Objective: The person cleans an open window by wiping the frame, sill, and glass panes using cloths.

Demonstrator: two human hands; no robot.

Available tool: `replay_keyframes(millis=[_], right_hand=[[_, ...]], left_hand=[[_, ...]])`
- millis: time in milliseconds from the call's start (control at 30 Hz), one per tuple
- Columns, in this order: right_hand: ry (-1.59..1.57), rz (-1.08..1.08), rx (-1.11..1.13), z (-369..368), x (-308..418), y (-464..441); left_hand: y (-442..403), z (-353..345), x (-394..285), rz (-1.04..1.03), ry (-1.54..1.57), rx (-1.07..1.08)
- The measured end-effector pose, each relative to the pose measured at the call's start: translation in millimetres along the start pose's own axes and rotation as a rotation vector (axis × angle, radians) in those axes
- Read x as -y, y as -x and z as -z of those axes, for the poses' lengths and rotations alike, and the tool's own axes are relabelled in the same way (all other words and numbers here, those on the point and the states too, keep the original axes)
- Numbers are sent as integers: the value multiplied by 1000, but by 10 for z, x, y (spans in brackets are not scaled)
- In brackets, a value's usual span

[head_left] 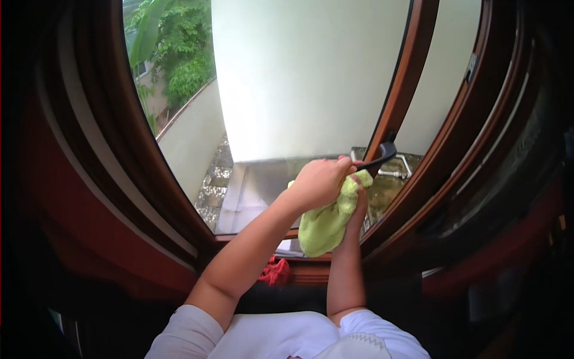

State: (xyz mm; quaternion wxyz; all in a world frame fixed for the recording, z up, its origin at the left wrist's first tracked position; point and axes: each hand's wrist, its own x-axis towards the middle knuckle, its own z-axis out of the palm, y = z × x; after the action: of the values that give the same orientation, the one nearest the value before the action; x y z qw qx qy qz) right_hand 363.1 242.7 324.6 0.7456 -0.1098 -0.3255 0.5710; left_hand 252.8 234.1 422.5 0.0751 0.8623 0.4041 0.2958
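My left hand [323,181] is closed at the free end of the black window handle [382,157], its fingers curled over the tip. Just below and to the right, my right hand [361,200] grips a lime-green cloth [326,228], which bunches up near the handle and hangs down between my forearms. Part of the cloth runs behind my left hand, and most of my right hand's fingers are hidden by it. The handle is fixed to the wooden frame [412,60] of a window sash.
A crumpled red cloth [275,271] lies at the wooden sill [308,278]. Dark wooden frames curve up on both sides. Beyond the window stand a white wall [305,78], a low boundary wall [194,128], green plants [182,54] and a white pipe [394,175].
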Motion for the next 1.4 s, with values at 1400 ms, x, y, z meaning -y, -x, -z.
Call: replay_keyframes(millis=[1400], right_hand=[[633, 379, -258, 378, 314, 1518]], left_hand=[[670, -1210, -490, -35, 476, -176]])
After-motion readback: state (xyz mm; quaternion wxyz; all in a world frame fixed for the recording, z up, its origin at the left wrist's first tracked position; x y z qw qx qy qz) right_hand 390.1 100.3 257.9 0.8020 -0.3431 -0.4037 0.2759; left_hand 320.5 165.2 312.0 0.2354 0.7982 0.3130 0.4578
